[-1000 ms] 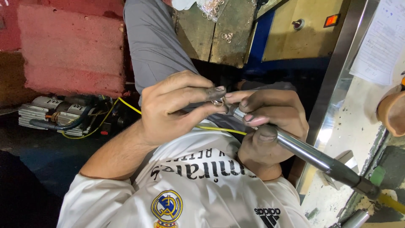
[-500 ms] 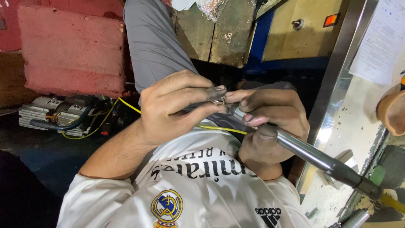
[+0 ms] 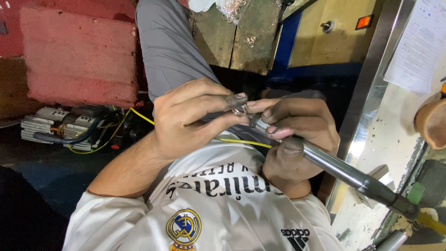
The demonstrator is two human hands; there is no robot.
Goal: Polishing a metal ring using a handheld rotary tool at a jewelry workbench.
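Note:
My left hand (image 3: 193,118) pinches a small silvery metal ring (image 3: 240,110) between thumb and forefinger, just above my white shirt (image 3: 209,209). My right hand (image 3: 297,135) is wrapped around a slim grey metal handpiece (image 3: 344,169). The tool's tip touches the ring where the fingertips of both hands meet. From my fist the handle runs down to the right into a dark sleeve and a yellow end (image 3: 429,222). My fingertips are smeared dark.
My grey trouser leg (image 3: 169,46) stretches upward. Several loose small rings (image 3: 234,9) lie on a worn wooden bench top. A red block (image 3: 76,56) and a grey motor unit with a yellow wire (image 3: 65,130) are at the left. A paper sheet (image 3: 416,46) and a metal-edged panel (image 3: 371,88) are at the right.
Both hands stay together on the ring and tool; they have shifted only slightly.

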